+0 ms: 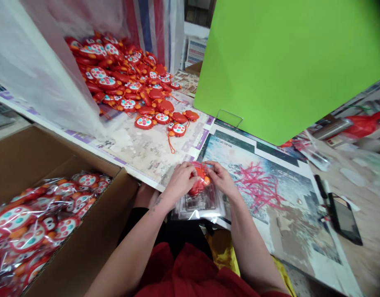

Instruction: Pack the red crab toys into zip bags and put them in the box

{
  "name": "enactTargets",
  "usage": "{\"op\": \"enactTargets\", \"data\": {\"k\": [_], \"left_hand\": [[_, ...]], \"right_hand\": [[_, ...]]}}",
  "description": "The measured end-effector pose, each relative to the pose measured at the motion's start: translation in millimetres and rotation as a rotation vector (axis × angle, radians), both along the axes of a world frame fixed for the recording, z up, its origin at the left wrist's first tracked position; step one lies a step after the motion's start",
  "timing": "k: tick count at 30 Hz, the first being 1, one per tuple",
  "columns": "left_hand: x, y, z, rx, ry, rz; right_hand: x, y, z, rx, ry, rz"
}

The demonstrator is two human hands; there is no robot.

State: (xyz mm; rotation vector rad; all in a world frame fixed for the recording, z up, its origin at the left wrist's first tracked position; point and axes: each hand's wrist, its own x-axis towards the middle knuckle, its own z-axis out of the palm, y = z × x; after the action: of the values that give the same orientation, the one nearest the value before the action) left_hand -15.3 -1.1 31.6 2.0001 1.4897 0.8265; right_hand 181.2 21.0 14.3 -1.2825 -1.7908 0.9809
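A red plastic toy with orange knobs, back side up, lies low in front of me at the table's edge. My left hand grips it from the left, fingers curled over its top and side. On its other side, the fingertips of my right hand pinch close to the toy's upper end, by an orange cord; what exactly they hold is too small to make out. Beneath the toy is a stack of clear plastic bags. Pink-red ties lie in a loose tangle right of my right hand.
A heap of similar red toys spills from a large white sack. At lower left, a cardboard box holds bagged toys. A green panel stands at the back. A black phone-like device lies at right.
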Motion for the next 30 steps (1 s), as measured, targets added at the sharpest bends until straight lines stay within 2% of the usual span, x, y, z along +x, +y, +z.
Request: {"op": "enactTargets", "data": {"k": [4, 9, 13, 18, 22, 27, 30], "left_hand": [[-6.2, 0.6, 0.3, -0.003, 0.022, 0.115], [-5.3, -3.9, -0.7, 0.001, 0.044, 0.090], [-4.8, -4.5, -1.2, -0.006, 0.060, 0.095], [-6.3, -5.5, 1.3, -0.012, 0.070, 0.063], [-8.6, -4.3, 0.5, -0.069, -0.079, 0.098], [-18.2, 3.1, -10.9, -0.294, -0.440, 0.105], [-23.7, 5.5, -15.6, -0.330, -0.625, 0.147]], "right_hand": [[-0.4, -2.6, 6.6, -0.065, 0.012, 0.064], [3.9, -3.8, 3.3, -0.156, 0.058, 0.208], [10.0, -5.1, 5.0, -0.162, 0.054, 0.303], [11.5, -5.4, 8.3, -0.188, 0.110, 0.284], [8.9, -3.8, 3.0, -0.189, 0.109, 0.245], [6.3, -1.8, -0.8, -0.154, 0.134, 0.167], [5.7, -2.3, 2.1, -0.138, 0.148, 0.141]]}}
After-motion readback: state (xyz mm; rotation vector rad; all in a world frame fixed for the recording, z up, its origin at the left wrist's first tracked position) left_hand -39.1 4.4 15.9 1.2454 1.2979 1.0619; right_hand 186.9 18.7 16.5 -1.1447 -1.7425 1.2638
